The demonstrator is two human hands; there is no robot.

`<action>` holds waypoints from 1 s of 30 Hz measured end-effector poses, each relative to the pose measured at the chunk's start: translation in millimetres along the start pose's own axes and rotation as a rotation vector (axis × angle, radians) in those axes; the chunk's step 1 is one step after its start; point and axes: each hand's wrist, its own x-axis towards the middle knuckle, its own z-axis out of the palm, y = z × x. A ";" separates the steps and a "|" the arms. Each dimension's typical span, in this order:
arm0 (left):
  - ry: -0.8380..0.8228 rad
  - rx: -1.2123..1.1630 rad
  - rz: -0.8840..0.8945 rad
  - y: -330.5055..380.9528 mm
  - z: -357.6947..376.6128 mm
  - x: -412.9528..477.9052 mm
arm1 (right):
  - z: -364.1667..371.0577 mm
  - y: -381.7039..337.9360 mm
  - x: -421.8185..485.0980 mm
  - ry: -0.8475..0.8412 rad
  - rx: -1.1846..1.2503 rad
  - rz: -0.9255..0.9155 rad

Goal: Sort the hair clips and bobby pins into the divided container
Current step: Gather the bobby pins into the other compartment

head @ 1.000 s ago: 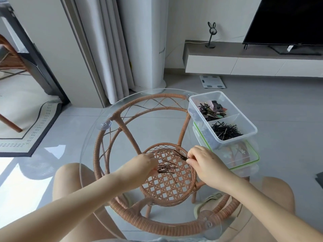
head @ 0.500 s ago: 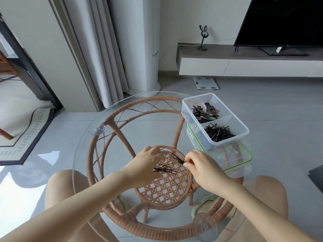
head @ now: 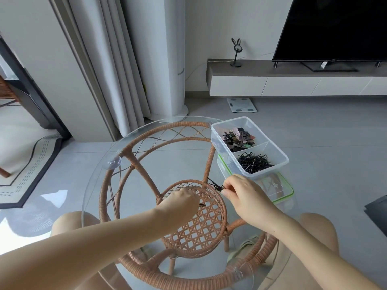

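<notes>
A clear divided container [head: 280, 156] stands at the right edge of the round glass table [head: 94, 185]. Its far compartment holds pink and dark hair clips [head: 237, 137]; the near one holds black bobby pins [head: 254, 162]. My right hand [head: 243, 195] pinches a small bunch of black bobby pins [head: 214, 185] just in front of the container. My left hand [head: 181, 203] lies curled on the glass over a few remaining pins [head: 202, 205], whose tips show at its fingertips; whether it grips them is hidden.
The container's green-rimmed lid [head: 284, 191] lies under and beside it. A wicker frame [head: 129, 155] shows through the glass. My knees sit below the table. A TV stand, floor scale and curtain are behind.
My right hand has lifted its bunch of pins up and right, closer to the container. My left hand has closed over the loose pins that lay spread on the glass.
</notes>
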 end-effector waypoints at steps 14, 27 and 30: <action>-0.039 -0.390 -0.211 -23.6 -31.6 4.2 | -76.9 69.4 60.7 -0.100 -0.721 -0.063; 0.058 -0.698 -0.311 -51.2 -76.9 -0.8 | -31.0 -8.0 2.8 0.002 -0.068 -0.029; 0.064 -0.714 -0.313 -51.5 -76.0 -2.8 | 17.2 -26.3 -9.8 -0.284 -0.210 0.016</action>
